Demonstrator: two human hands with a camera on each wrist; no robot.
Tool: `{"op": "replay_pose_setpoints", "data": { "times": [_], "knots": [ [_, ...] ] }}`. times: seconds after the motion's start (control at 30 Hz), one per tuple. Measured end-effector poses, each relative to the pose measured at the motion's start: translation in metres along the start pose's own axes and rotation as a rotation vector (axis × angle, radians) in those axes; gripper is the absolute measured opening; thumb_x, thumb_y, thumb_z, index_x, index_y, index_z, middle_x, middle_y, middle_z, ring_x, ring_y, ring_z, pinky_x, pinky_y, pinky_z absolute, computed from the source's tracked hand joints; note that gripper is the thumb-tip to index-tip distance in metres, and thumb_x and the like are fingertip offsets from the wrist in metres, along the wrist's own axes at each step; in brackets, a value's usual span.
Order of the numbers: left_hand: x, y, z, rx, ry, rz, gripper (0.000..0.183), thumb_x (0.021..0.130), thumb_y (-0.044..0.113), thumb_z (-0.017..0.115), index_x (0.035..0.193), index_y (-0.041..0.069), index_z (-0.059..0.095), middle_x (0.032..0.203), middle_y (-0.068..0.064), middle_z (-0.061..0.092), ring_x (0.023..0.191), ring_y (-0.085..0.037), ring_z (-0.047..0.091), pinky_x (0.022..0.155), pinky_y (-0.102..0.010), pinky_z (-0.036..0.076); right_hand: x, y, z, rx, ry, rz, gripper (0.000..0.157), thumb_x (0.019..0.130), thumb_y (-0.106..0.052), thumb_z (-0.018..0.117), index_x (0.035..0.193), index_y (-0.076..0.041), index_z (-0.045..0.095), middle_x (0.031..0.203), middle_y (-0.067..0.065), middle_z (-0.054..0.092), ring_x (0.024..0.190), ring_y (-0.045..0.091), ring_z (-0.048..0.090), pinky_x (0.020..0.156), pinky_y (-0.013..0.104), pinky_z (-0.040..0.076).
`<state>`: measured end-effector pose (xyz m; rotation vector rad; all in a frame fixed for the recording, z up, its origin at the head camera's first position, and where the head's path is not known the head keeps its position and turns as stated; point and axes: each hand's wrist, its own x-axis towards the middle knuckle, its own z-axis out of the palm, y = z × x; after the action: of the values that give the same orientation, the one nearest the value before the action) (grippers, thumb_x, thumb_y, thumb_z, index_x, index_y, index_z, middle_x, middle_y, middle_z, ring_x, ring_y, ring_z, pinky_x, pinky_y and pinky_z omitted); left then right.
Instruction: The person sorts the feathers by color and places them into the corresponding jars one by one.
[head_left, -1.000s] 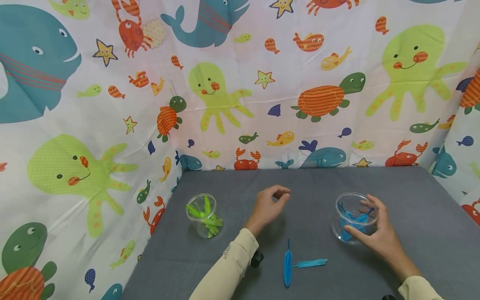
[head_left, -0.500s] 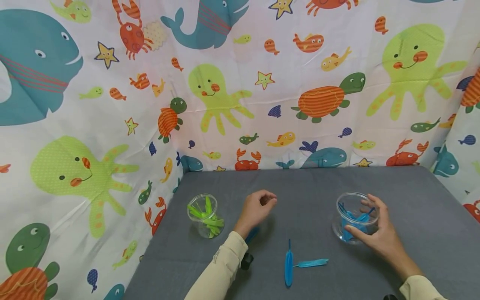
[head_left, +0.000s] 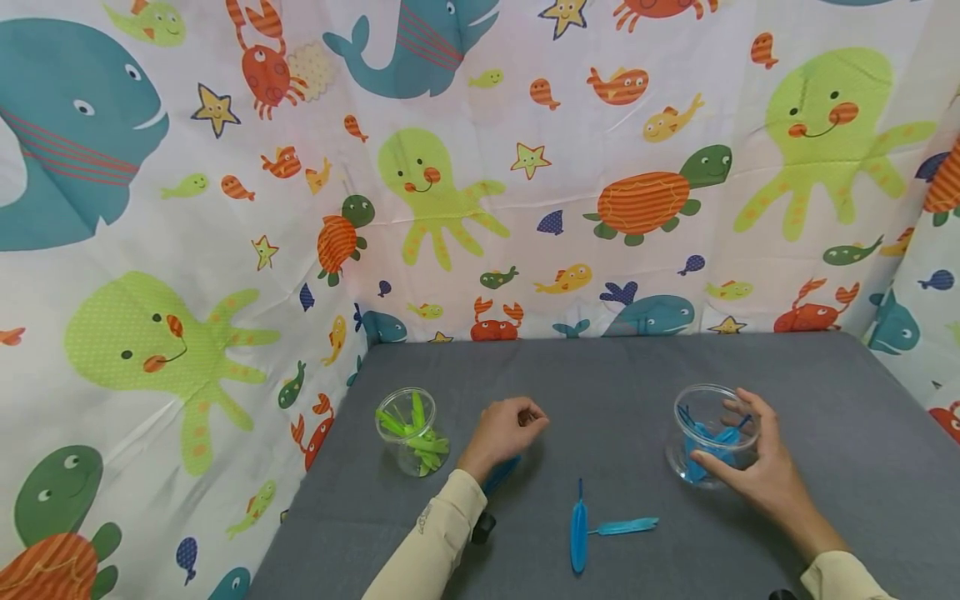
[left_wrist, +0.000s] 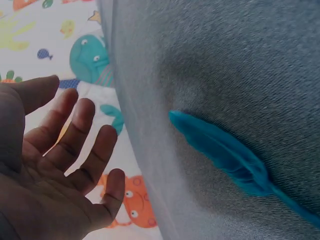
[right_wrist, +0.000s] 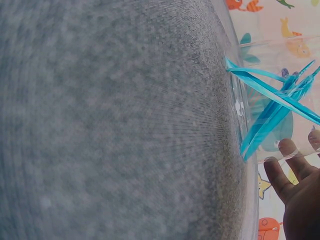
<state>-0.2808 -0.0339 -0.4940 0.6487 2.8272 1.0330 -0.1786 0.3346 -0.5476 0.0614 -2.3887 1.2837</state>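
My left hand (head_left: 504, 433) hovers over the left-middle of the table, fingers loosely bent and holding nothing. A blue feather (left_wrist: 222, 152) lies on the cloth below it; in the head view my wrist hides part of this feather (head_left: 501, 473). My right hand (head_left: 757, 467) grips the side of a clear plastic cup (head_left: 686, 446) standing on the table. Several blue feathers (right_wrist: 272, 112) are inside that cup. Two more lie between my hands: one upright-pointing blue feather (head_left: 579, 537) and one sideways blue feather (head_left: 628, 527), its quill end near the first.
A second clear cup (head_left: 405, 462) with several green feathers (head_left: 420, 433) stands left of my left hand. Grey cloth covers the table (head_left: 615, 367). A curtain (head_left: 465, 108) printed with sea animals closes off the back and sides.
My left hand has moved left and slightly nearer, and part of a blue feather now shows beside its wrist. The right hand stays on the cup.
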Motion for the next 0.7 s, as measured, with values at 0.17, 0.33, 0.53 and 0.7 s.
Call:
{"op": "replay_pose_setpoints", "data": {
  "times": [0.17, 0.33, 0.53, 0.7],
  "knots": [
    [-0.006, 0.001, 0.010, 0.096, -0.076, 0.014, 0.014, 0.096, 0.043, 0.069, 0.091, 0.030, 0.075, 0.077, 0.015, 0.063, 0.066, -0.002, 0.053, 0.086, -0.044, 0.043, 0.000, -0.001, 0.000, -0.003, 0.004, -0.006, 0.119, 0.076, -0.018, 0.091, 0.162, -0.030, 0.010, 0.149, 0.028, 0.043, 0.113, -0.028, 0.031, 0.094, 0.082, 0.032],
    [-0.014, 0.005, 0.021, 0.188, -0.130, 0.075, 0.017, 0.092, 0.047, 0.073, 0.087, 0.031, 0.074, 0.073, 0.017, 0.061, 0.065, 0.001, 0.050, 0.085, -0.043, 0.041, 0.001, 0.000, 0.000, -0.006, 0.006, -0.011, 0.119, 0.075, -0.017, 0.091, 0.163, -0.028, 0.011, 0.148, 0.027, 0.044, 0.113, -0.027, 0.033, 0.093, 0.080, 0.033],
    [-0.023, 0.017, 0.030, 0.268, -0.201, 0.126, 0.022, 0.088, 0.053, 0.075, 0.080, 0.033, 0.074, 0.066, 0.021, 0.059, 0.062, 0.004, 0.049, 0.089, -0.049, 0.044, 0.001, 0.001, 0.000, 0.004, 0.005, -0.015, 0.120, 0.075, -0.015, 0.091, 0.162, -0.029, 0.011, 0.147, 0.027, 0.045, 0.113, -0.026, 0.033, 0.094, 0.080, 0.032],
    [-0.029, 0.025, 0.035, 0.308, -0.235, 0.135, 0.025, 0.085, 0.055, 0.078, 0.073, 0.034, 0.071, 0.063, 0.021, 0.057, 0.061, 0.003, 0.048, 0.091, -0.051, 0.043, 0.001, 0.000, 0.000, 0.015, 0.007, -0.013, 0.120, 0.074, -0.014, 0.092, 0.162, -0.031, 0.011, 0.147, 0.026, 0.044, 0.114, -0.023, 0.035, 0.095, 0.080, 0.031]
  ]
}}
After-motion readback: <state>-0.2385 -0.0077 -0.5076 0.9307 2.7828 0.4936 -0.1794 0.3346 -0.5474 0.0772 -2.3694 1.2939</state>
